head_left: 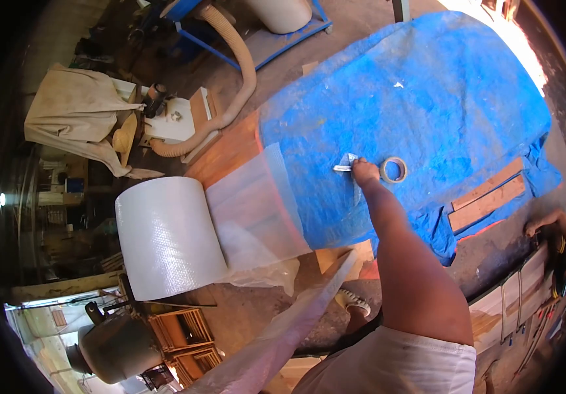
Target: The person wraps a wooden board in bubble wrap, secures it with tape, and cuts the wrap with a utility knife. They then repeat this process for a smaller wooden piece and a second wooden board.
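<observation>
My right hand point(366, 172) reaches across onto a blue tarp point(427, 85), fingers closed on a small silver-white tool point(343, 168) whose exact kind is too small to make out. Just to the right of the hand lies a roll of tape point(393, 170). A large roll of bubble wrap point(168, 236) rests at the left, its sheet point(250, 203) drawn out over the tarp's near-left edge. A long strip of clear wrap point(283, 328) runs from the lower edge up toward the tarp. My left hand is out of sight.
Wooden boards point(488, 194) lie on the tarp's right side. A ribbed hose point(247, 65) curves behind, near a cloth-draped machine point(76, 105). Stacked wooden frames point(181, 331) stand lower left. At the right, another person's arm point(552, 223) is near long clamped boards point(513, 295).
</observation>
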Action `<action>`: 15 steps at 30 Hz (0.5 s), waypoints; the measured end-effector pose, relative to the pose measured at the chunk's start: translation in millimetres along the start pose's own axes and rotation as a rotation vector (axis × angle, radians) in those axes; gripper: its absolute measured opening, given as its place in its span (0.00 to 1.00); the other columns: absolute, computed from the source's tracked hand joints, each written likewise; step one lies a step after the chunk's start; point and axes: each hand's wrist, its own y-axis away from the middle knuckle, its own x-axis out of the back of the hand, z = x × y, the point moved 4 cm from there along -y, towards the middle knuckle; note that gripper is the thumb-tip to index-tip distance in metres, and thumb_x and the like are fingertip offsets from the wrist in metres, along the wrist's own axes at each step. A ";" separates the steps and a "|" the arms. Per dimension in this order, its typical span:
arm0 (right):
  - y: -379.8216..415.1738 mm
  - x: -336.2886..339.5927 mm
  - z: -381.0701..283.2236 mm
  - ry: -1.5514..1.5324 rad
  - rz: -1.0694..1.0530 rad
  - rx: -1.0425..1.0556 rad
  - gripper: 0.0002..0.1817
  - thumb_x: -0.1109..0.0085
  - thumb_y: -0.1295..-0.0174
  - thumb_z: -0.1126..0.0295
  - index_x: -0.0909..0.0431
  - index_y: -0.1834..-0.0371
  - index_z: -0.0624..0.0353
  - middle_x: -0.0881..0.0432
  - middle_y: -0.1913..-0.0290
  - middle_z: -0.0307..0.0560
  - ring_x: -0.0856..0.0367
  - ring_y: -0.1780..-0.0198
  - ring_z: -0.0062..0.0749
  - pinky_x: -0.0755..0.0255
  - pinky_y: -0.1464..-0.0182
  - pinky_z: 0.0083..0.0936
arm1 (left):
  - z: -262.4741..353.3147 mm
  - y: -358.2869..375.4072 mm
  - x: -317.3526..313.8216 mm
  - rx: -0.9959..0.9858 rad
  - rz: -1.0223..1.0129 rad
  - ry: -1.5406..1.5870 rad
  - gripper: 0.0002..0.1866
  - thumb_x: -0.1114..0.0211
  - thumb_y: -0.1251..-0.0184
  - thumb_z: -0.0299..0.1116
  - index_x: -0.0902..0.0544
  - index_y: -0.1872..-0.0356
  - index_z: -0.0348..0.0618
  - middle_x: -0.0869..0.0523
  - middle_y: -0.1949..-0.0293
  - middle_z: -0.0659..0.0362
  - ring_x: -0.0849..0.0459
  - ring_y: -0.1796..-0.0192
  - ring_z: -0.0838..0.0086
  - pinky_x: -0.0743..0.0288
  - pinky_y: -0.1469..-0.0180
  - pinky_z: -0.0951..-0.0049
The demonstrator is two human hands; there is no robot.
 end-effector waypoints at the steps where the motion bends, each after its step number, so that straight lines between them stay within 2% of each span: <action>1: 9.1 19.4 -11.8 -0.026 0.020 0.041 0.17 0.57 0.31 0.67 0.25 0.43 0.58 0.22 0.43 0.54 0.17 0.46 0.46 0.20 0.49 0.40 | 0.4 -0.6 1.6 0.007 0.000 0.008 0.41 0.30 0.37 0.44 0.41 0.29 0.37 0.35 0.31 0.44 0.37 0.30 0.53 0.43 0.29 0.53; 2: 17.8 31.2 -19.0 -0.053 0.039 0.082 0.16 0.56 0.31 0.67 0.24 0.45 0.58 0.21 0.43 0.52 0.17 0.47 0.45 0.20 0.50 0.39 | 2.4 -1.2 4.5 0.014 0.000 0.015 0.41 0.30 0.37 0.44 0.41 0.29 0.37 0.35 0.31 0.44 0.37 0.29 0.53 0.43 0.29 0.53; 3: 24.9 38.7 -23.8 -0.219 0.183 0.158 0.14 0.48 0.36 0.66 0.24 0.49 0.58 0.20 0.46 0.53 0.17 0.48 0.48 0.21 0.52 0.40 | 5.2 -2.8 7.6 0.016 0.001 0.024 0.41 0.30 0.37 0.44 0.41 0.29 0.37 0.36 0.31 0.44 0.37 0.29 0.53 0.43 0.28 0.53; 4: 31.4 45.8 -27.3 -0.219 0.203 0.160 0.14 0.48 0.36 0.66 0.24 0.49 0.58 0.20 0.46 0.53 0.17 0.48 0.48 0.21 0.52 0.40 | 8.4 -4.7 10.6 0.012 0.004 0.036 0.41 0.30 0.37 0.44 0.41 0.29 0.37 0.36 0.31 0.44 0.37 0.29 0.53 0.44 0.28 0.53; 6: 54.9 69.6 -46.3 -0.655 0.275 0.356 0.14 0.41 0.40 0.69 0.24 0.52 0.59 0.19 0.56 0.49 0.17 0.60 0.41 0.24 0.59 0.35 | 14.5 -9.5 19.6 0.001 0.004 0.067 0.42 0.30 0.37 0.44 0.41 0.29 0.37 0.36 0.30 0.44 0.38 0.29 0.53 0.44 0.28 0.53; 7: 65.9 71.1 -54.8 -0.653 0.300 0.358 0.14 0.41 0.40 0.69 0.24 0.52 0.59 0.19 0.56 0.49 0.17 0.60 0.41 0.24 0.59 0.35 | 17.2 -11.0 25.3 -0.004 0.004 0.085 0.42 0.30 0.37 0.44 0.42 0.29 0.37 0.36 0.30 0.44 0.38 0.29 0.53 0.44 0.28 0.53; 9: 91.6 74.2 -67.4 -1.120 0.512 0.441 0.16 0.35 0.44 0.68 0.25 0.54 0.60 0.22 0.62 0.42 0.22 0.64 0.30 0.27 0.61 0.31 | 20.4 -12.6 40.6 -0.013 0.002 0.132 0.42 0.29 0.37 0.44 0.42 0.29 0.37 0.37 0.30 0.44 0.39 0.28 0.53 0.45 0.28 0.53; 11: 120.4 70.8 -75.0 -1.203 0.408 0.383 0.12 0.41 0.37 0.68 0.25 0.53 0.60 0.25 0.66 0.39 0.26 0.63 0.24 0.29 0.61 0.27 | 24.0 -10.3 56.7 -0.019 -0.003 0.196 0.43 0.29 0.37 0.44 0.42 0.28 0.38 0.37 0.30 0.44 0.39 0.28 0.53 0.45 0.27 0.53; 13: 159.5 61.9 -81.0 -1.524 0.296 0.337 0.11 0.50 0.34 0.70 0.26 0.50 0.59 0.25 0.67 0.41 0.24 0.65 0.27 0.27 0.63 0.27 | 21.2 -8.2 75.5 -0.021 -0.024 0.274 0.43 0.29 0.37 0.44 0.42 0.28 0.38 0.38 0.30 0.44 0.40 0.28 0.53 0.46 0.27 0.53; 15: 241.5 94.6 -90.9 -1.890 0.050 0.234 0.14 0.58 0.31 0.71 0.29 0.45 0.58 0.25 0.67 0.44 0.23 0.68 0.30 0.24 0.66 0.28 | 11.1 -7.0 92.5 -0.026 -0.060 0.373 0.43 0.29 0.37 0.44 0.43 0.28 0.38 0.38 0.29 0.44 0.40 0.27 0.53 0.46 0.27 0.53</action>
